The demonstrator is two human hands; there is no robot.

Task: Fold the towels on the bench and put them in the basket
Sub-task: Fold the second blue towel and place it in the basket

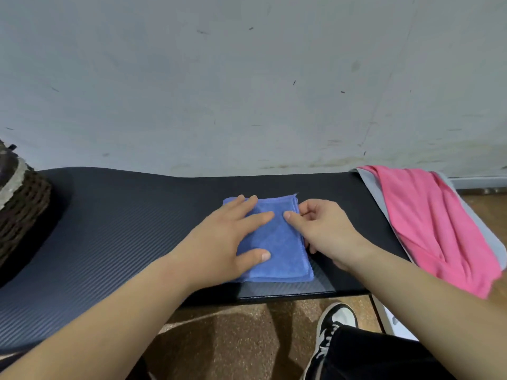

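Your left hand (227,237) lies flat on the blue towel (277,259); your right hand (321,229) pinches its edge. The basket (24,209) is cut off at left.

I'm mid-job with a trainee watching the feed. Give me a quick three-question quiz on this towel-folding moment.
1. True or false: the left hand lies flat on the blue towel.
2. Which end of the bench holds the basket? A) the person's left B) the person's right C) neither
3. Fill in: the pink towel lies on top of a ____ towel.

Key: 1 true; 2 A; 3 grey towel.
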